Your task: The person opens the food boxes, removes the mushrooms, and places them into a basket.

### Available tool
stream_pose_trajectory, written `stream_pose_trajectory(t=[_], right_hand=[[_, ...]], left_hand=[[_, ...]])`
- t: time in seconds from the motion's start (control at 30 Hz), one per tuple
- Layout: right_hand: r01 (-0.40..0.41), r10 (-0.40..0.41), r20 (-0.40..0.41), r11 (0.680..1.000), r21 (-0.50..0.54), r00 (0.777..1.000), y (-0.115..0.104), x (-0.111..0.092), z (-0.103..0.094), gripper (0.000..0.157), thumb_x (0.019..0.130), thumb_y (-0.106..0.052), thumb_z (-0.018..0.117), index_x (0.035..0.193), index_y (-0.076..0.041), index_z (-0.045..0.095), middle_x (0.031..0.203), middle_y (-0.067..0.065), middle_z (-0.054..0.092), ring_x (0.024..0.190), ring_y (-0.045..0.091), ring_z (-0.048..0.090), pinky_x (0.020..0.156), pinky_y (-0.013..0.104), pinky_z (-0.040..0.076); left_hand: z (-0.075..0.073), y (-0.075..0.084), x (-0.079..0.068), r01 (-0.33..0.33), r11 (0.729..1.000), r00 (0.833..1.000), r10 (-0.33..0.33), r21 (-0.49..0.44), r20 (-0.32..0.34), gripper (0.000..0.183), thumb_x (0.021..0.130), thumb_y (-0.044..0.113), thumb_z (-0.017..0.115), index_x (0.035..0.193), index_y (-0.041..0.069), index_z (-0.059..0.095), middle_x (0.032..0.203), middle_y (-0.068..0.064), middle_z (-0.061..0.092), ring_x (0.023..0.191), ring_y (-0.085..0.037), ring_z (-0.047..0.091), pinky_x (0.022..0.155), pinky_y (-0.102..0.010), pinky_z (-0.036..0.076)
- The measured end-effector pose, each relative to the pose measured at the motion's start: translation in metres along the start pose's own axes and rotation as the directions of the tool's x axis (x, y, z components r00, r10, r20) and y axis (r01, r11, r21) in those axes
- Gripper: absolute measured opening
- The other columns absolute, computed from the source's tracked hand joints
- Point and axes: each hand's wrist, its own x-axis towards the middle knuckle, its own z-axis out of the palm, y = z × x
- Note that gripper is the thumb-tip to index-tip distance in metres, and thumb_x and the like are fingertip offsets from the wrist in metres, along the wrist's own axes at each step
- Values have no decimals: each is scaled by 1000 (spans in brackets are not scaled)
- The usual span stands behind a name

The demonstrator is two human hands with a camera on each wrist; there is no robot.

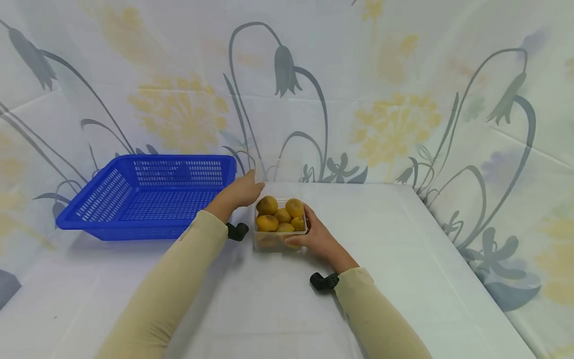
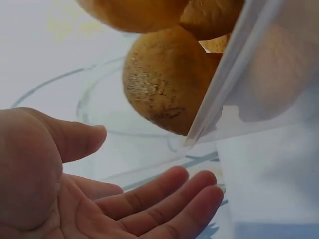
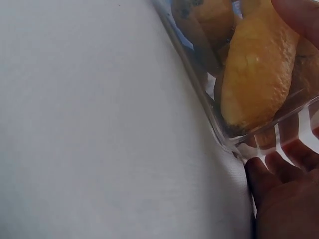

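A clear plastic box (image 1: pixel 278 249) full of wrinkled yellow-brown fruits (image 1: pixel 267 223) stands on the white table. Its see-through lid (image 1: pixel 282 189) appears raised at the back, faint against the backdrop. My right hand (image 1: pixel 317 237) grips the box at its right side, thumb over the front wall and fingertips (image 3: pixel 259 172) low against the ribbed side. By the back left corner is my left hand (image 1: pixel 242 192), thumb and fingers spread apart. In the left wrist view its fingers (image 2: pixel 164 206) extend close below the clear plastic, near a fruit with dark speckles (image 2: pixel 162 89).
A blue slotted plastic basket (image 1: pixel 166 199) sits on the table to the left, behind my left forearm. Flower-printed cloth (image 1: pixel 314 124) hangs behind and on the right of the white tabletop (image 1: pixel 269 309). A grey object (image 1: pixel 8 288) shows at the far left edge.
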Motion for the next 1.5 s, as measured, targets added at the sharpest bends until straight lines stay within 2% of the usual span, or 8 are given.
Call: stream_pose_trajectory(t=[0.1, 0.33, 0.43, 0.63, 0.8, 0.9, 1.23, 1.5], right_hand=[[10, -10, 28, 1000, -2, 1000, 1, 1, -4, 107, 61, -39, 82, 141, -42, 12, 147, -10, 26, 134, 16, 30, 112, 45, 23], [47, -51, 156, 999, 28, 986, -10, 2, -15, 108, 69, -24, 79, 146, -30, 3, 152, -6, 13, 139, 18, 20, 112, 47, 21], [61, -67, 177, 997, 39, 982, -19, 0, -17, 106, 70, -20, 78, 147, -26, 5, 152, -2, 17, 139, 20, 20, 112, 47, 21], [73, -82, 162, 995, 63, 983, -26, -4, -15, 102, 70, -19, 77, 146, -25, 10, 149, -2, 23, 137, 19, 25, 110, 45, 27], [64, -76, 148, 995, 82, 986, -27, -3, -13, 101, 69, -18, 78, 145, -23, 13, 148, 0, 26, 135, 20, 28, 109, 46, 28], [69, -78, 118, 994, 79, 990, -15, 3, -11, 101, 67, -21, 80, 144, -25, 15, 147, -4, 28, 134, 19, 30, 109, 45, 28], [82, -85, 127, 996, 32, 988, -27, -4, -17, 101, 70, -21, 78, 146, -27, 11, 145, -1, 30, 130, 21, 35, 107, 46, 32], [78, -84, 145, 996, 43, 986, -24, -4, -14, 100, 70, -21, 77, 145, -29, 11, 145, -2, 31, 127, 20, 38, 106, 44, 33]], left_hand=[[0, -1, -7, -21, 999, 1000, 22, 40, -18, 69, 97, 40, 31, 146, 7, -5, 152, -15, 12, 139, -31, 20, 113, -47, 19], [3, -3, -23, -91, 993, 991, 98, 73, -90, 58, 98, 34, 29, 147, 10, 8, 148, -13, 28, 136, -29, 29, 111, -46, 25], [4, -3, -32, -137, 986, 980, 149, 96, -135, 53, 99, 31, 28, 146, 10, 16, 142, -13, 40, 131, -28, 38, 108, -46, 30], [14, -1, -52, -214, 973, 953, 227, 87, -201, 45, 98, 31, 33, 139, 13, 35, 131, -12, 50, 117, -28, 51, 98, -45, 42], [23, -7, -64, -266, 961, 933, 278, 79, -230, 43, 97, 33, 38, 136, 15, 41, 132, -10, 49, 121, -27, 48, 99, -46, 41], [26, -10, -69, -295, 950, 917, 311, 99, -248, 44, 96, 36, 39, 135, 16, 43, 135, -8, 48, 125, -26, 44, 102, -46, 39], [26, 1, -76, -341, 923, 899, 376, 177, -227, 47, 91, 40, 50, 133, 19, 45, 134, -6, 48, 125, -26, 44, 103, -45, 38], [37, 3, -80, -356, 921, 905, 382, 161, -185, 45, 86, 31, 60, 127, 17, 50, 123, -8, 54, 107, -23, 54, 93, -42, 46]])
